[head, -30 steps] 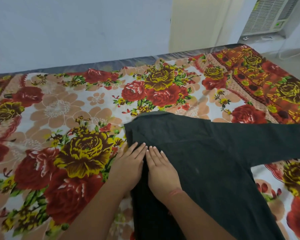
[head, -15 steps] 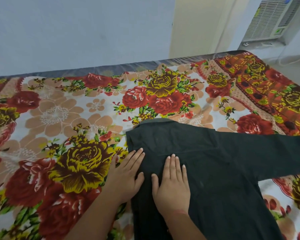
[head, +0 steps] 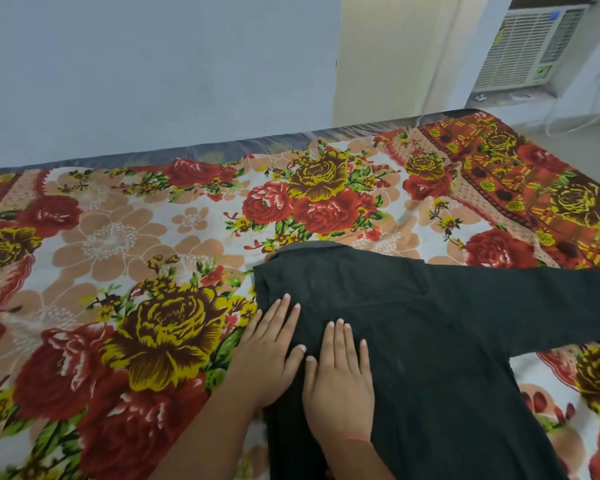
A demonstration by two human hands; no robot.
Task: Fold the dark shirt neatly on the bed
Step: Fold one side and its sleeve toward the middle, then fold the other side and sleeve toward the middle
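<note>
Head view: the dark, near-black cloth shirt lies flat on the bed's red-and-yellow floral sheet, collar away from the person. Its left side seems already folded in to a straight edge. Both hands lie flat, fingers straight, holding nothing. The left hand is on that edge, partly on the sheet, and the right hand is just beside it on the cloth. A second ago their fingertips met; they have since slid apart, smoothing the fold. The long sleeve at right remains spread out, unfolded.
</note>
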